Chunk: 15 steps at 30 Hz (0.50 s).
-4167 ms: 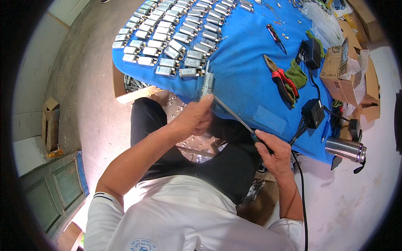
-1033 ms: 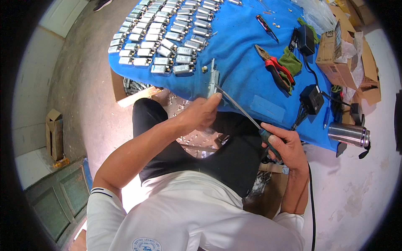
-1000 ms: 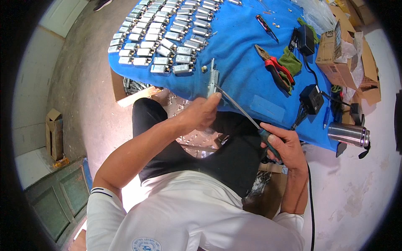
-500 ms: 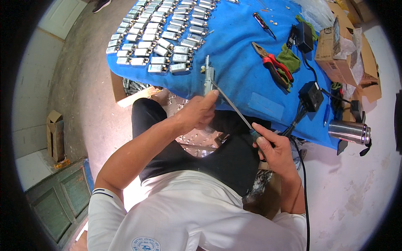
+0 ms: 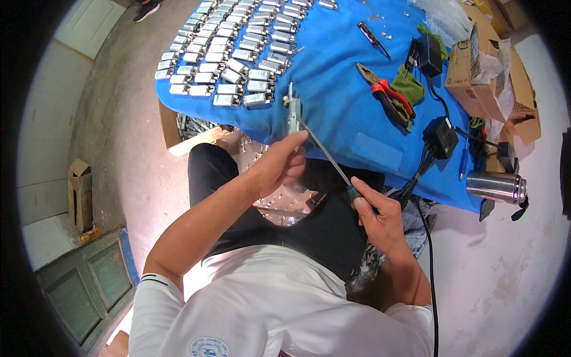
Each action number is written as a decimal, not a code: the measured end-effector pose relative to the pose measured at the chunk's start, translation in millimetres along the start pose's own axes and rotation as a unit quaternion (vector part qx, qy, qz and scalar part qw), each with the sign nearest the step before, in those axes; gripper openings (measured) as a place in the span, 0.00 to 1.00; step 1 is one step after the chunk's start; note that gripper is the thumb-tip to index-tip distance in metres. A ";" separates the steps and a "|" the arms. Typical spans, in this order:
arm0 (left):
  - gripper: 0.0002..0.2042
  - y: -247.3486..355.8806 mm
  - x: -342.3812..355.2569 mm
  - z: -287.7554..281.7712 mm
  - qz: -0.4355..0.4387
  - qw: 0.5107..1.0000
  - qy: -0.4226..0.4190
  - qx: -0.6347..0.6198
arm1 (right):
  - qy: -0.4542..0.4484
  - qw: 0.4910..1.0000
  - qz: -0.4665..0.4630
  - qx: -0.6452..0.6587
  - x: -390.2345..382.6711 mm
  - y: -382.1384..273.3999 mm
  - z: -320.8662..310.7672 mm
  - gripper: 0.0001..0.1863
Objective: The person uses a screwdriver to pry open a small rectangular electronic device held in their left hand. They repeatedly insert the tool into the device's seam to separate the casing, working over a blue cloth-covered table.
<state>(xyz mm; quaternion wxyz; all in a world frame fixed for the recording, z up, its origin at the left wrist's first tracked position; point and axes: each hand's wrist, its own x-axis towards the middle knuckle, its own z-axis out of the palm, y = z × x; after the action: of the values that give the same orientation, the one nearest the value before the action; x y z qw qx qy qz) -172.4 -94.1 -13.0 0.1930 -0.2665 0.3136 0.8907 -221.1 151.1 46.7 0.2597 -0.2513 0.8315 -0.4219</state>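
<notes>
Right hand (image 5: 382,219), shifted leftward, grips screwdriver (image 5: 324,152), left hand (image 5: 278,163) a metal part (image 5: 295,112), by blue tablecloth (image 5: 339,98) above grey floor (image 5: 116,119).

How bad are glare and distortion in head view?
Head view: left wall bows along its base, corners black. Head view: floor nearly washed out beside left forearm, bright streaks on flask. Head view: screwdriver shaft readable, silver part in left hand lacks detail.

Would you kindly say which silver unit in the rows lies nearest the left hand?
The silver unit at the rows' lower right corner, just left of the grey part that the left hand holds; the others lie farther left or farther up.
</notes>
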 end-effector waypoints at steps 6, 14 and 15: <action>0.25 -5.0 1.1 1.7 0.015 0.998 0.005 -0.060 | 0.003 1.000 0.013 -0.006 -1.0 -11.9 -0.1 0.19; 0.28 -16.7 4.7 -4.9 0.035 0.981 -0.087 -0.169 | 0.014 0.989 -0.066 -0.131 3.0 -21.6 -1.2 0.20; 0.28 -16.3 3.6 -2.4 0.038 0.982 -0.080 -0.167 | 0.016 0.988 -0.069 -0.140 3.3 -23.2 -1.6 0.20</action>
<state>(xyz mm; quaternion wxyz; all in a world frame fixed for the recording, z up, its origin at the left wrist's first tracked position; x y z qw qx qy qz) -166.1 -83.2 -24.2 0.1365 -0.2111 0.1543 0.9555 -219.9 137.9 66.1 0.1791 -0.3350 0.8671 -0.3222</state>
